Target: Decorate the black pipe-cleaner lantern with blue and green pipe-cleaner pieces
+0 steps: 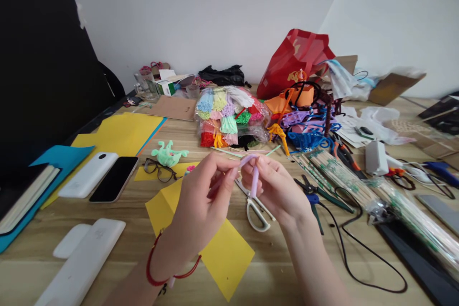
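A light purple pipe cleaner [254, 182] is held between both hands above the table, bent over so that one end hangs down. My left hand [206, 191] pinches it between thumb and index finger, a red string bracelet at the wrist. On the other side my right hand [278, 186] grips the bend with thumb and fingers. White-handled scissors [256, 215] lie beneath the hands, their blades partly hidden. Yellow paper [229, 258] is under my left forearm. Left of the hands sits a mint green pipe cleaner figure [168, 154].
Bundled colourful pipe cleaners [229, 117] lie at the back, beside a red bag [296, 62]. Glasses [159, 169], a phone [114, 179] and white power banks [88, 174] are on the left. Pliers [346, 155], a black cable [353, 267] and wrapped sticks [340, 177] lie right.
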A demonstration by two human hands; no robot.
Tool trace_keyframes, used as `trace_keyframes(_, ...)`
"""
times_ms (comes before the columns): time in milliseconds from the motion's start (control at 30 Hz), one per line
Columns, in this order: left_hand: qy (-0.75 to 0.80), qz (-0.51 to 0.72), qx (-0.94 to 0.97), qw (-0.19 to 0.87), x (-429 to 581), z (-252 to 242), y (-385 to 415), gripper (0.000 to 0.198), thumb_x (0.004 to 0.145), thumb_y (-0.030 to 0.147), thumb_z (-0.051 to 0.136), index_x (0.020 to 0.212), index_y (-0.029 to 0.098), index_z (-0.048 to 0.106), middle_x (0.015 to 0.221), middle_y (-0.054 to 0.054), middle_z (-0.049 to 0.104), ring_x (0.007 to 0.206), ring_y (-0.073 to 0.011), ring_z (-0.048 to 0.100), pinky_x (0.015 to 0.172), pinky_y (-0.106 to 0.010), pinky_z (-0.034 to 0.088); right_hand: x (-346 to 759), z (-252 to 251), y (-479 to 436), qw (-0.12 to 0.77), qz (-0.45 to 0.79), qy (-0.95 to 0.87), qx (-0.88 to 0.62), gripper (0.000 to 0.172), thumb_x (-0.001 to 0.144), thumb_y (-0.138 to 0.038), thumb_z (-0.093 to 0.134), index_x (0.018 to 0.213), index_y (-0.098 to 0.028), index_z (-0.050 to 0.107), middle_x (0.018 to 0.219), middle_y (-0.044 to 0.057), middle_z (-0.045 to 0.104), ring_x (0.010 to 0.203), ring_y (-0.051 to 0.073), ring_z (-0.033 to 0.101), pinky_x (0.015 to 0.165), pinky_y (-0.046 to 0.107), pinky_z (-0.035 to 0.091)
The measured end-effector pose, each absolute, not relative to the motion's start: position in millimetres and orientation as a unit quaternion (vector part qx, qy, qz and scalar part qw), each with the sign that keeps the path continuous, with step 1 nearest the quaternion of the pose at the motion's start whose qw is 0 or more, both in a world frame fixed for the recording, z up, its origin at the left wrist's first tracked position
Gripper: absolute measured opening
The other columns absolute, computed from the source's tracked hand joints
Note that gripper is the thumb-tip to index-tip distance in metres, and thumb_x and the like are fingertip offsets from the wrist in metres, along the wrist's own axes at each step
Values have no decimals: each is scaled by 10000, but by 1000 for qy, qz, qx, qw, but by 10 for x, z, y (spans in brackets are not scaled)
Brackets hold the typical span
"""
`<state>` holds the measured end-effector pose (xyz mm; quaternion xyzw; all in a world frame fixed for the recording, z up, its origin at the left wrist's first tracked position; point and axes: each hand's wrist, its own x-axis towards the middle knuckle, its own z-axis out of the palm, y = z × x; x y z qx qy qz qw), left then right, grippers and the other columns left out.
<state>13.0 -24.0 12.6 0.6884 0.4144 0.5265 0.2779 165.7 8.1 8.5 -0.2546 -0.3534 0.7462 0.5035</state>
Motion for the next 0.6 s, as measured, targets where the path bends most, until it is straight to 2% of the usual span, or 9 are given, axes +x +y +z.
trace_keyframes(167,417,538,685,260,130,113,-241,103,995,171,541,1028,248,600,919,18,674,777,-89,657,623,-193,483,1683,76,82,499,735,-373,-268,270,636,-355,924,791,-197,770,631,-46,569,492,42,390,490,170,403)
trace_keyframes(400,378,554,704,235,219,67,-270,151,974,100,536,1033,235,569,915,38,632,755,-47,618,659,-134,490,1695,93,83,526,720,-362,-271,261,617,-365,938,756,-211,779,641,-29,627,532,65,475,534,199,447)
trace_keyframes(500,358,574,689,259,258,46,-273,132,980,107,529,1017,229,562,896,39,640,793,-51,650,705,-126,514,1689,93,72,540,709,-366,-267,232,641,-374,927,740,-217,786,579,-39,608,506,59,471,516,190,426)
trace_keyframes(600,378,566,667,305,230,65,-270,96,989,159,554,1015,245,584,914,40,669,767,-53,654,645,-124,499,1695,85,64,545,695,-380,-276,213,657,-376,917,747,-224,797,573,-32,629,507,66,496,511,192,423)
